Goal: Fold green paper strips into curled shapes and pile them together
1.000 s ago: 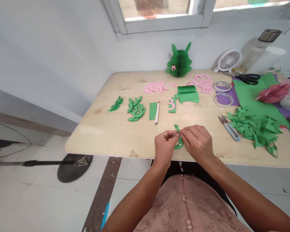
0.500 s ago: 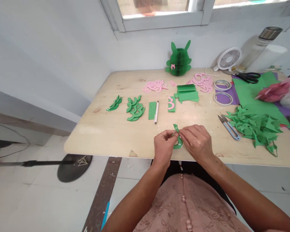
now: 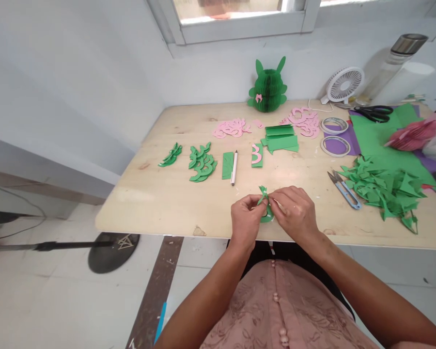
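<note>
Near the table's front edge, a small green paper piece (image 3: 266, 216) is pinched between both hands. My left hand (image 3: 245, 218) grips it from the left with thumb and fingers together. From the right, my right hand (image 3: 296, 211) closes its fingertips on the same piece, close to the left fingertips. Part of the paper sticks up above the fingers and a curved part shows below; the rest is hidden. Beyond the hands are a green strip with a pink cutout (image 3: 256, 155), a white pen (image 3: 234, 167) and a green rectangle (image 3: 227, 166).
Green cutouts (image 3: 202, 163) lie left, pink cutouts (image 3: 232, 128) behind. Blue snips (image 3: 345, 190), green scraps (image 3: 388, 189), tape rolls (image 3: 334, 146) and black scissors (image 3: 374, 114) lie right. A green honeycomb figure (image 3: 269, 91) and white fan (image 3: 344, 86) stand at the back.
The upper part of the green paper between my fingertips has shifted and looks more folded. Both hands stay nearly in place, and the camera view has moved slightly.
</note>
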`<move>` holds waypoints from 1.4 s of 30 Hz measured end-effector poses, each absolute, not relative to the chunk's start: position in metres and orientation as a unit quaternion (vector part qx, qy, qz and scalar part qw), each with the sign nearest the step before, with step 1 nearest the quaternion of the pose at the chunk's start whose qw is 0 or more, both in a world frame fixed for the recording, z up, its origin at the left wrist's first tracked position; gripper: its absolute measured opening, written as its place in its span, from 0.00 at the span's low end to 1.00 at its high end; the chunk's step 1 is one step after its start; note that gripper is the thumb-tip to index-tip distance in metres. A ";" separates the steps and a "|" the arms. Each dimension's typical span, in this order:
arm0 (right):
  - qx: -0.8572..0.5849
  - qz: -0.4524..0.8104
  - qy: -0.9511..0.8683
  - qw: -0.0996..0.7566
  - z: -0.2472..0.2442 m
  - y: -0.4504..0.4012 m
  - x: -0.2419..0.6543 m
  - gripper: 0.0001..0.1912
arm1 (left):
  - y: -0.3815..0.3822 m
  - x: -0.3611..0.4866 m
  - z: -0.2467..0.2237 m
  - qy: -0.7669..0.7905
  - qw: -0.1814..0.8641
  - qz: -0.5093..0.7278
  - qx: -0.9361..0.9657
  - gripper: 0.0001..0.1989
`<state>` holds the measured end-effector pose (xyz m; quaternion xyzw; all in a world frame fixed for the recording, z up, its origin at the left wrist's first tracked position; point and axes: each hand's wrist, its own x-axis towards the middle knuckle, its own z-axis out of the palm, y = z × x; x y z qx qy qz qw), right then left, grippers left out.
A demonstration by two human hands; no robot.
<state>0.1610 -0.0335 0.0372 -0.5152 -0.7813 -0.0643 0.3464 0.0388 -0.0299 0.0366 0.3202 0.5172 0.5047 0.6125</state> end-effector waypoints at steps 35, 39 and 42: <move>-0.615 -0.062 -0.694 0.370 0.027 -0.033 0.189 0.05 | -0.028 0.037 0.040 0.519 0.643 0.506 0.248 0.08; -0.586 0.009 -0.711 0.389 0.031 -0.042 0.178 0.04 | -0.028 0.040 0.041 0.525 0.618 0.515 0.277 0.07; -0.567 0.001 -0.731 0.378 0.036 -0.046 0.166 0.03 | -0.030 0.042 0.041 0.522 0.598 0.522 0.310 0.05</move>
